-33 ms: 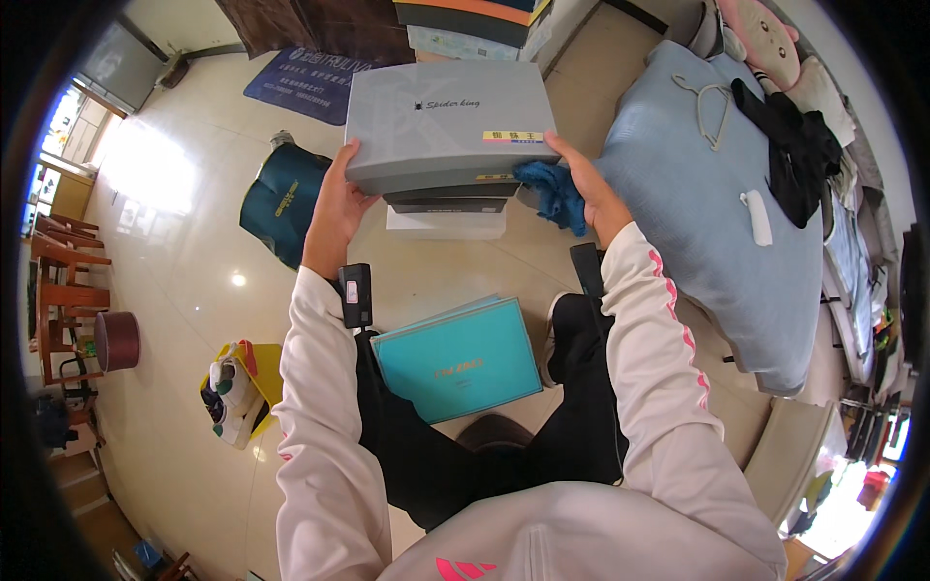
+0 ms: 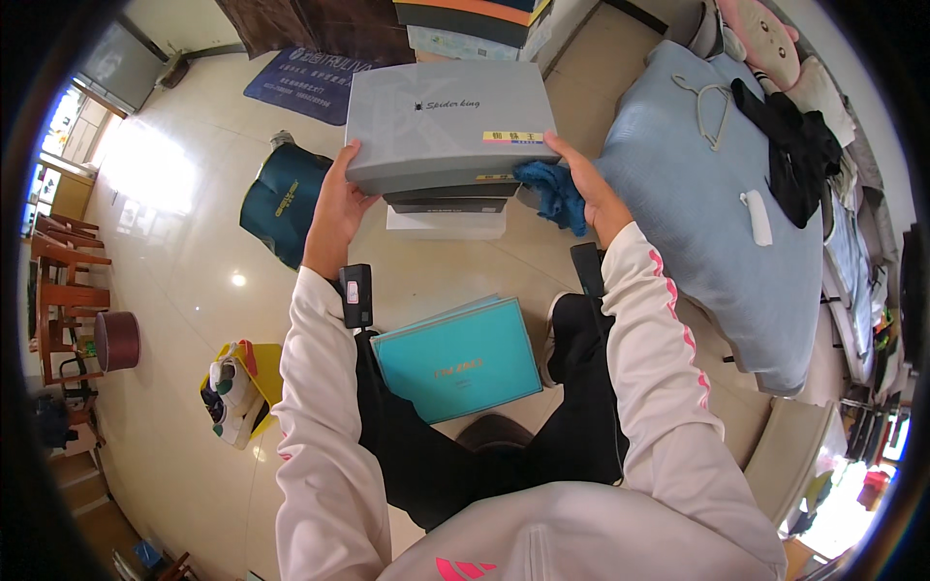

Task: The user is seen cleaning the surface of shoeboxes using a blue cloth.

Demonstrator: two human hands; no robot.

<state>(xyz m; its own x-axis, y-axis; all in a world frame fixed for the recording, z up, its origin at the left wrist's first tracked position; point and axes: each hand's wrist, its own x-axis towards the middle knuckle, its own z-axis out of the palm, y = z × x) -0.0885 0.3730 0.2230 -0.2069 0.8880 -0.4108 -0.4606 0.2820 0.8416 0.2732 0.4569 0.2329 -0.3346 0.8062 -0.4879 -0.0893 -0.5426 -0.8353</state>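
A grey lidded shoebox [image 2: 450, 107] is gripped at its two near corners, between my hands. My left hand [image 2: 339, 208] has its thumb on the lid's left edge and its fingers curled against the side. On the right corner sits the thumb of my right hand [image 2: 591, 189]. A crumpled dark blue cloth [image 2: 557, 194] hangs between that hand and the box, pinned there. Under the grey box a white box [image 2: 446, 225] and a dark box edge show; whether they touch it I cannot tell. A turquoise box [image 2: 460, 360] lies between my legs.
A dark green bag [image 2: 288, 203] stands left of the shoebox, and a yellow bag with shoes [image 2: 254, 387] sits nearer. More boxes [image 2: 470, 39] are stacked behind. To the right is a bed with a light blue cover [image 2: 668, 184], holding a hanger [image 2: 712, 111] and black clothing [image 2: 794, 145].
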